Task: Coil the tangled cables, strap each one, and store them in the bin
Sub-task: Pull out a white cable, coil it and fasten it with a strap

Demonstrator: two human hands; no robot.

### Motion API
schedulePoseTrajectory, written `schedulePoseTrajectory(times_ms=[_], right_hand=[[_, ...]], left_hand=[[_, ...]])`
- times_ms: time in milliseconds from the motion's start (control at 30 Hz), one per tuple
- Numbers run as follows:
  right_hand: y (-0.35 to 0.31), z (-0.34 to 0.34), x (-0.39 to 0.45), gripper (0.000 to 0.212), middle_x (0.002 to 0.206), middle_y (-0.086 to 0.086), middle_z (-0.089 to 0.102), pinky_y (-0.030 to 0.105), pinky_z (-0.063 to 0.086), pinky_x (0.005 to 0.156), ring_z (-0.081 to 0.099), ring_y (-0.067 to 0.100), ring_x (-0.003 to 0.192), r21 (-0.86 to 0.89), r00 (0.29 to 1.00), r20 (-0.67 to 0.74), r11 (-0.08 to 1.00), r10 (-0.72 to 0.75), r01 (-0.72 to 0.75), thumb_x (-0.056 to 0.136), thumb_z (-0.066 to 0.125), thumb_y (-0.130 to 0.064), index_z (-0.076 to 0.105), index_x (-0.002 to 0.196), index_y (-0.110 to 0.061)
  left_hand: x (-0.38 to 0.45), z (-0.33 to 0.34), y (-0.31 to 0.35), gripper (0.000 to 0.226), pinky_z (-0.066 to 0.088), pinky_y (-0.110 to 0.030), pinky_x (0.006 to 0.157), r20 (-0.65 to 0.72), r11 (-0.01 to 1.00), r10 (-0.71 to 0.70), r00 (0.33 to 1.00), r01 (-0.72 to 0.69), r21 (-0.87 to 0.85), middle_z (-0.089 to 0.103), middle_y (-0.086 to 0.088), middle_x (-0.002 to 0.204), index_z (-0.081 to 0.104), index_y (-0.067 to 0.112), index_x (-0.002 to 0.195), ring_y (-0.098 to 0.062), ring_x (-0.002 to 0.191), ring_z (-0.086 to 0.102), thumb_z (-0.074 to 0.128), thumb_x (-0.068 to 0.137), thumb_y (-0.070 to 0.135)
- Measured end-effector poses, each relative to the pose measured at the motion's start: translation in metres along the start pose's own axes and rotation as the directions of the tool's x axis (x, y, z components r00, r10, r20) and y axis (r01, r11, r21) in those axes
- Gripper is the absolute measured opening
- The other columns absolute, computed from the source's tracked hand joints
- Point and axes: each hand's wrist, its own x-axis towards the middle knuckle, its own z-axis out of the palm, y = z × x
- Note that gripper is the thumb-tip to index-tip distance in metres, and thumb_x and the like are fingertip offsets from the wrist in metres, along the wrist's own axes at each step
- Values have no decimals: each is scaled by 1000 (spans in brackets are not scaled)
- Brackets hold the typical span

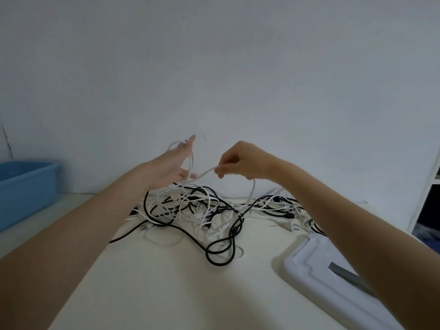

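**White cable half-wound above the tangle**

Raised above the heap of tangled cables (202, 210) on the bench (166, 282): both hands, with a thin white cable (204, 173) strung between them. Left hand (171, 165) held open, fingers straight and pointing up, several white loops draped round the palm. Right hand (240, 163) curled, pinching the same cable between thumb and fingertips just beside the left hand; tail dropped from there down into the heap. Black and white leads still knotted together below the hands, a thick black cable (221, 253) looped nearest the camera. Blue bin (28, 186) well to the left of the heap, a white tray (316, 265) to its right.

Judged light, limp and rather slick: likely to spring off an open palm unless kept taut. Best gripped close to the coil, feeding short lengths, easing the tail free rather than yanking at snags. No strap seen.
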Motion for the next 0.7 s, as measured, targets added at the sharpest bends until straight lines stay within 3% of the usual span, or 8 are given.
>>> schedulePoseTrajectory(times_ms=[167,233,333,433,467,533,633,700], right_hand=[[5,-16,9,14,40,-9,38,15,27,37,28,5,34,149,987,-161,988,-12,36,84,68,-17,72,79,-4],[12,-17,10,23,38,-11,36,18,27,39,29,8,37,199,979,-200,980,20,20,81,71,-23,66,66,-8],[22,-13,10,43,41,-5,36,23,26,41,28,12,40,364,957,-270,931,108,-3,82,69,-34,48,53,-11],[33,-3,12,43,57,15,57,22,26,39,26,10,41,511,949,-220,855,226,-85,92,55,-31,57,67,4],[35,2,11,42,57,14,53,20,27,37,27,9,41,502,953,-173,854,251,-134,94,51,-28,59,79,11],[38,19,12,41,50,2,38,18,26,37,25,11,42,493,954,-81,843,290,-214,97,45,-26,53,69,3],[35,48,17,51,39,-5,33,15,25,36,26,12,38,485,932,11,813,363,-322,100,32,-35,42,56,-11],[35,61,18,50,41,-2,35,18,29,37,30,12,35,449,943,46,837,329,-314,97,38,-36,44,56,-9]], left_hand=[[-25,28,7,49,51,-25,59,366,997,-59,929,72,-20,67,-9,117,23,42,141,-18,63,67,24,94,57],[-27,29,10,47,47,-20,52,401,989,-39,915,92,-116,72,-15,95,38,37,136,-6,33,42,20,97,55],[-32,30,19,48,42,-14,40,444,940,37,895,120,-319,72,-14,79,56,33,123,-1,23,25,20,97,52],[-42,34,29,45,44,-13,37,540,917,146,829,91,-388,72,-12,97,57,35,123,-1,23,30,27,93,50],[-44,36,32,46,46,-14,38,567,907,178,804,90,-412,69,-12,107,56,35,125,-1,24,33,29,91,50],[-46,43,37,46,50,-15,42,555,869,245,795,73,-489,58,-12,121,52,34,130,-1,29,44,29,92,48],[-34,43,44,47,59,-26,66,382,781,341,859,-33,-624,51,-11,138,39,32,140,-14,66,70,21,99,45],[-21,38,43,46,52,-35,92,265,802,328,907,-119,-586,32,-5,151,31,37,143,-27,95,67,18,100,47]])
